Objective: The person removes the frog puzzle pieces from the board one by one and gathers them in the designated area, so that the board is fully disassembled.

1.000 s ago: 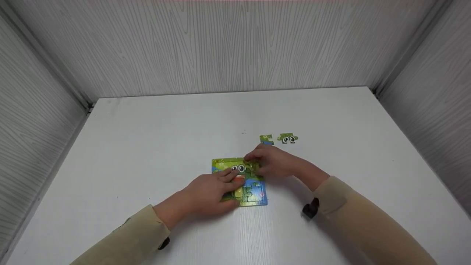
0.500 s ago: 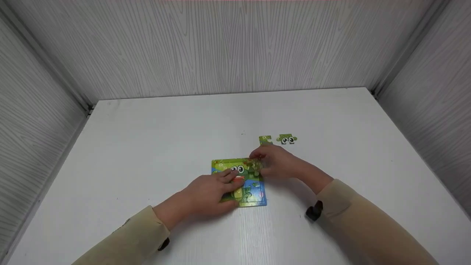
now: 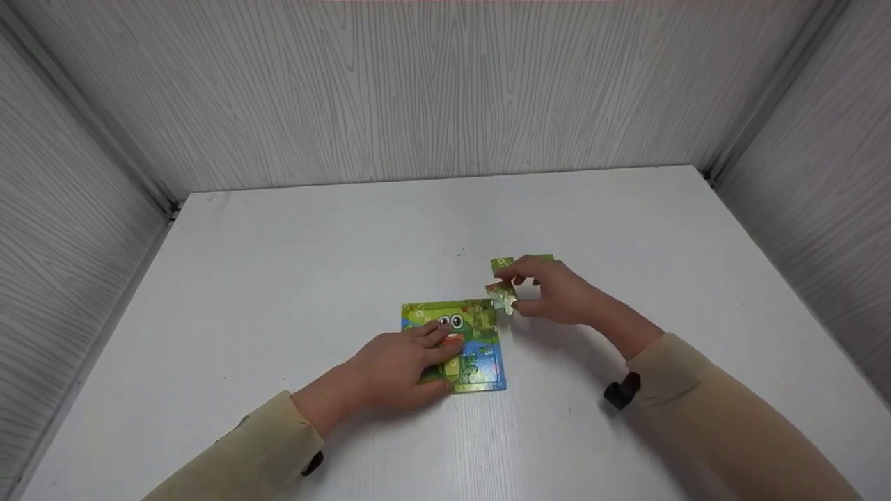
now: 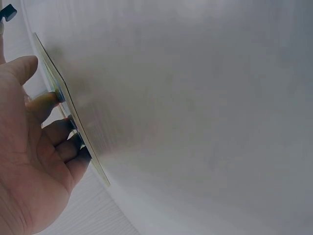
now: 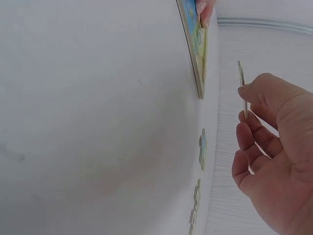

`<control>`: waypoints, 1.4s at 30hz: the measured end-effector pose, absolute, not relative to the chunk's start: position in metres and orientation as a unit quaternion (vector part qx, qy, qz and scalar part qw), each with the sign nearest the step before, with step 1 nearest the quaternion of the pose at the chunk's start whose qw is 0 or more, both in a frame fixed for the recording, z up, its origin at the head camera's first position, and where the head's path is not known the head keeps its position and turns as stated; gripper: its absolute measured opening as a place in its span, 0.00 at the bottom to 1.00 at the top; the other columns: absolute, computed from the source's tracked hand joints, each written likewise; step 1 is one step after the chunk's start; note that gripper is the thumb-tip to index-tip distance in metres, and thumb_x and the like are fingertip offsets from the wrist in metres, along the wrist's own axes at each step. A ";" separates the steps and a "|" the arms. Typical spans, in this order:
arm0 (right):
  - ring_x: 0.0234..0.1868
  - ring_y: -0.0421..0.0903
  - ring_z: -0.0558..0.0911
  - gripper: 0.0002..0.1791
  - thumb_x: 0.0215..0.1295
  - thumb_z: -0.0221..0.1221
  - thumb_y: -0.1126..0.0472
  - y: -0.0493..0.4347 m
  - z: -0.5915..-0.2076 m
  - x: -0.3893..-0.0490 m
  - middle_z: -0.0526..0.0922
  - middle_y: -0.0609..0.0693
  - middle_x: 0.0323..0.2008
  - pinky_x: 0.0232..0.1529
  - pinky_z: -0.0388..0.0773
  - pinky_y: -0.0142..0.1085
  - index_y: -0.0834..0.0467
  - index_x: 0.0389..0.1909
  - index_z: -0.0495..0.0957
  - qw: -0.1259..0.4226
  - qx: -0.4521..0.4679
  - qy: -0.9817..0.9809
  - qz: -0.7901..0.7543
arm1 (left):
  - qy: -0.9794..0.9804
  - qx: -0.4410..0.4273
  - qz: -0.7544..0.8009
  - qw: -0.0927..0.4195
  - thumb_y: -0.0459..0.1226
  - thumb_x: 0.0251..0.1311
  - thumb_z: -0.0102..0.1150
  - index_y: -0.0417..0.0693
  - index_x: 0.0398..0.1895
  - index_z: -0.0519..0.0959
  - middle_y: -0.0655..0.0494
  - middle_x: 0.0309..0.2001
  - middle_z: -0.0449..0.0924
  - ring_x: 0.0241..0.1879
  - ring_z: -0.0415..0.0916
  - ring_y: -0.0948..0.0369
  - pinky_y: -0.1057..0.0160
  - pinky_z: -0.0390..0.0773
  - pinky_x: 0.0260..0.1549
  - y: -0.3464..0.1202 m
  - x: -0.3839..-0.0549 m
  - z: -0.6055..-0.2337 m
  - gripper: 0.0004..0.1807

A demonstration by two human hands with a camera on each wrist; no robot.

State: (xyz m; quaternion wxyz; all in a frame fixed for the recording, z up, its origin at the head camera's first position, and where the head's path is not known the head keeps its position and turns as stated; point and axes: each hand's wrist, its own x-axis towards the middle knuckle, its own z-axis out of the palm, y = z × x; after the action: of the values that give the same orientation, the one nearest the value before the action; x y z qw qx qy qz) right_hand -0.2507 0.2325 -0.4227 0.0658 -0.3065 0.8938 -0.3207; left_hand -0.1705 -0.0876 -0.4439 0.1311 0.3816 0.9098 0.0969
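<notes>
While the right hand (image 3: 558, 292) pinches a puzzle piece (image 3: 501, 294), sleeve markings (image 3: 234, 428) blur.

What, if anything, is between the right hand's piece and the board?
Nothing visible. The right hand pinches the puzzle piece above the table, by the far right corner of the board. The left hand rests away from that corner; two loose pieces lie beyond it.

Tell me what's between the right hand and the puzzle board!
A puzzle piece: the right hand pinches it in its fingertips, on the side toward the puzzle board. The head view shows this.
</notes>
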 end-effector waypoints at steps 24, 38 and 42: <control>0.64 0.59 0.78 0.26 0.72 0.63 0.68 0.311 -0.413 -0.280 0.81 0.54 0.65 0.61 0.75 0.53 0.59 0.70 0.77 0.047 -0.189 0.918 -0.344 | 0.910 0.384 0.088 0.127 0.62 0.77 0.44 0.62 0.84 0.62 0.55 0.84 0.55 0.83 0.51 0.55 0.46 0.70 0.71 -0.089 -0.171 -0.447 0.37; 0.66 0.57 0.77 0.25 0.75 0.60 0.66 0.337 -0.428 -0.289 0.79 0.56 0.68 0.61 0.74 0.52 0.58 0.71 0.76 0.057 -0.139 0.925 -0.349 | 0.912 0.378 0.083 0.137 0.63 0.77 0.43 0.64 0.85 0.60 0.57 0.84 0.53 0.83 0.50 0.56 0.46 0.68 0.73 -0.089 -0.171 -0.446 0.37; 0.67 0.58 0.77 0.25 0.75 0.60 0.66 0.341 -0.429 -0.292 0.79 0.57 0.68 0.62 0.75 0.54 0.58 0.71 0.76 0.059 -0.128 0.927 -0.347 | 0.912 0.378 0.084 0.137 0.63 0.77 0.43 0.64 0.85 0.60 0.57 0.84 0.53 0.83 0.50 0.55 0.46 0.68 0.72 -0.089 -0.171 -0.445 0.37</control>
State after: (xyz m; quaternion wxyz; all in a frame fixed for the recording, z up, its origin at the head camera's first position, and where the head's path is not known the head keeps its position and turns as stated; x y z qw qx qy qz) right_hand -0.2916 0.3406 -0.4293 0.0590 -0.1278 0.9272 -0.3471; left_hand -0.1705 -0.0891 -0.4454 0.1375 0.3778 0.9118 0.0841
